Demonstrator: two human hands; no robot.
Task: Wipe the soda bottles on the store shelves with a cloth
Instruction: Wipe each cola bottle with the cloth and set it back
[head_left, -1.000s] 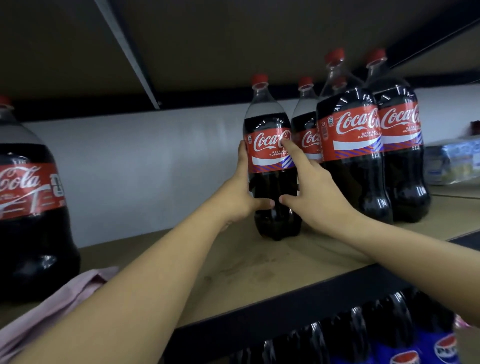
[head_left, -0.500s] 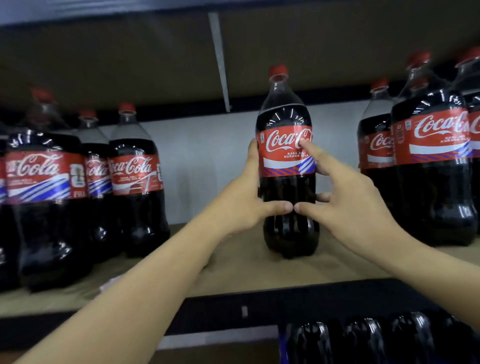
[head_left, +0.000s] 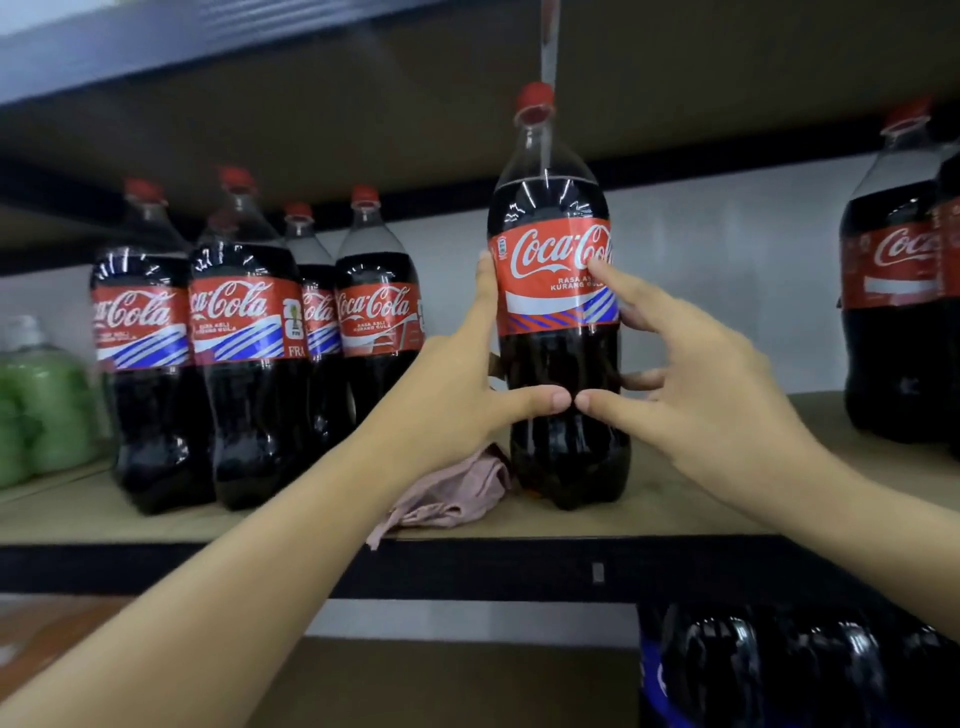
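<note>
**A:** What does the head view show?

**B:** A cola bottle (head_left: 561, 312) stands upright on the wooden shelf (head_left: 649, 514), apart from the bottle group (head_left: 249, 338) at left. The left hand (head_left: 457, 395) and right hand (head_left: 691, 384) grasp it from either side, thumbs nearly meeting in front.

**A:** And the cloth?

**B:** A pink cloth (head_left: 452, 493) lies crumpled on the shelf, just left of the bottle's base, under the left wrist.

A: The bottle (head_left: 560, 312) looks like clear glossy plastic, with a smooth shiny label (head_left: 553, 278).

B: Yes. The pink cloth (head_left: 451, 493) is soft, matt and wrinkled. The shelf board (head_left: 675, 512) looks like matt raw wood.
</note>
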